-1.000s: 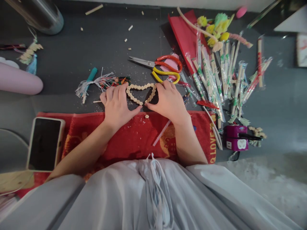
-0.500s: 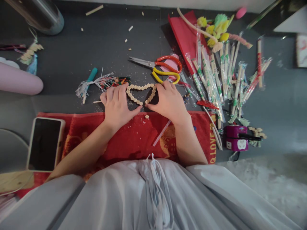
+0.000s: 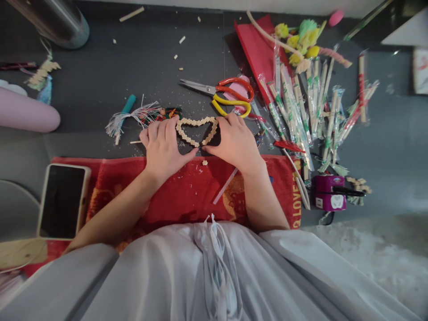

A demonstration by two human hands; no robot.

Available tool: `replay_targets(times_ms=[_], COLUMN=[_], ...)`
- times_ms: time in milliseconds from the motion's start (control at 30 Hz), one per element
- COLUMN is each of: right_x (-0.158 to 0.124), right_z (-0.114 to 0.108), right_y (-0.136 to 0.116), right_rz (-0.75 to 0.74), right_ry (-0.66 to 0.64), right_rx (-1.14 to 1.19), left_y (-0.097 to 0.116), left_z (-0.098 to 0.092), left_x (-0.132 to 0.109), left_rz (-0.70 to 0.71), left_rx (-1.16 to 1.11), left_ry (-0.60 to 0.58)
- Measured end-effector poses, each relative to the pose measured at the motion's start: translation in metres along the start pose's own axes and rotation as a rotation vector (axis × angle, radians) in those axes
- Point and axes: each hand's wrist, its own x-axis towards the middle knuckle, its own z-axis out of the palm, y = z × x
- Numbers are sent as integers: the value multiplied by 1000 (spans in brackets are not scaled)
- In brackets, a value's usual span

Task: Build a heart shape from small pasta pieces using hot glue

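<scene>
A cream heart-shaped loop of small beaded or braided pieces (image 3: 196,130) lies on the dark grey table. My left hand (image 3: 162,146) presses its left side with curled fingers, thumb reaching to the lower tip. My right hand (image 3: 236,141) holds the right side the same way, its thumb meeting the tip from the other side. Both wrists rest on a red patterned cloth (image 3: 187,191) at the table's near edge.
Scissors with red and yellow handles (image 3: 230,94) lie just behind the heart. Wrapped sticks (image 3: 301,107) and red paper (image 3: 259,47) spread to the right, with a purple device (image 3: 329,192). A tassel bundle (image 3: 133,117) and a phone (image 3: 63,200) sit left.
</scene>
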Motion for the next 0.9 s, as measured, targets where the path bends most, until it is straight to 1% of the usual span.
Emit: replay_targets(times_ms=[100,233,467,667,900], right_x=[0,0,0,-1,0], right_z=[2,3,4,1,5], right_y=[1,1,1,-3,-2], right_rz=[-8,-7,-15,13,-8], right_ry=[31,35,56,35,66], right_rx=[-2,-14,-2,-13,-9], left_y=[0,1,-1,1,2], left_z=[0,1,3,2,2], left_x=[0,0,0,0,0], left_rz=[-6,-5,15,-4,-12], left_rx=[-14,7,26,40,65], left_ry=[-12,-18,21,19,28])
